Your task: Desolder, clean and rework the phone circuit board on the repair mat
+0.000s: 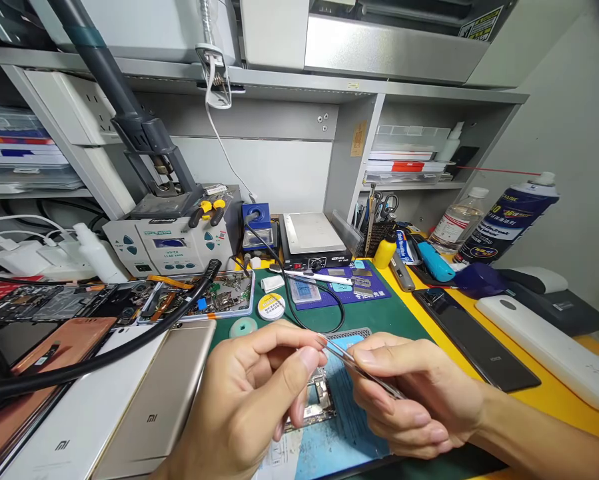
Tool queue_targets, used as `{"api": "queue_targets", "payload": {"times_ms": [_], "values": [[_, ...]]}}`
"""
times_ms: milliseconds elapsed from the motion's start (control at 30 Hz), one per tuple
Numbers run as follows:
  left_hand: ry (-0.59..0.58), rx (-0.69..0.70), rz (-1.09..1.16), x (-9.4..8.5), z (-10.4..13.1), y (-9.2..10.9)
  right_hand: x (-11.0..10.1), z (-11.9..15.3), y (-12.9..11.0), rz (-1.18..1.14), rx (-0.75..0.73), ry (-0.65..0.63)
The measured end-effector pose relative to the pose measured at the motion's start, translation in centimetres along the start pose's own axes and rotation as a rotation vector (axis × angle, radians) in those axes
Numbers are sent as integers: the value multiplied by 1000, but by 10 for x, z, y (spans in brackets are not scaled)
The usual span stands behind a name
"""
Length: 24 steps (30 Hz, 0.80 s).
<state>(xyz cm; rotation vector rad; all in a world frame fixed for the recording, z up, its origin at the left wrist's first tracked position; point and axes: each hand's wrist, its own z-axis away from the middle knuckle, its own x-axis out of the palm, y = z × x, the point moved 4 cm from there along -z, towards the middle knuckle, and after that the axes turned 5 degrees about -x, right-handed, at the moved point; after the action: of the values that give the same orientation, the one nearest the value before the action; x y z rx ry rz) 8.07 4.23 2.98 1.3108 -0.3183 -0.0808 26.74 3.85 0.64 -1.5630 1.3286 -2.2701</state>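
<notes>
Black hose; white phone beneath

White phone: Mi logo; same logo on gold phone. Black phone: HONOR. Station, front panel: QUICK and LEAD FREE; model digits blurred. Spray can: ANIC legible near top, most other lettering unresolved. Tin: lid print too small. Bottle: label characters illegible. Yellow-black sticker, upper machine: wording unreadable.

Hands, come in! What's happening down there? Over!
Right hand: holding thin silver metal tweezers. Left hand: fingers bent, beside tweezers' tips. Silver-and-black circuit board: below, partly hidden by left hand.
</notes>
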Motion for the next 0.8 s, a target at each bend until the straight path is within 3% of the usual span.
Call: {"api": "queue_targets", "payload": {"times_ms": [133,333,467,567,667,800], "values": [[-15,23,12,-4,-3,-5,1,0,0,89,-7,89],[-167,81,4,-12,-12,-14,-2,2,2,191,-16,194],[-47,62,47,-11,-7,-7,-1,3,1,302,-69,203],[17,11,44,-7,-2,-3,5,5,-6,594,-190,290],[-37,-28,-13,1,-1,-6,14,8,-16,977,-362,372],[-72,36,-63,5,-1,-9,20,13,-17,1343,-490,363]]}}
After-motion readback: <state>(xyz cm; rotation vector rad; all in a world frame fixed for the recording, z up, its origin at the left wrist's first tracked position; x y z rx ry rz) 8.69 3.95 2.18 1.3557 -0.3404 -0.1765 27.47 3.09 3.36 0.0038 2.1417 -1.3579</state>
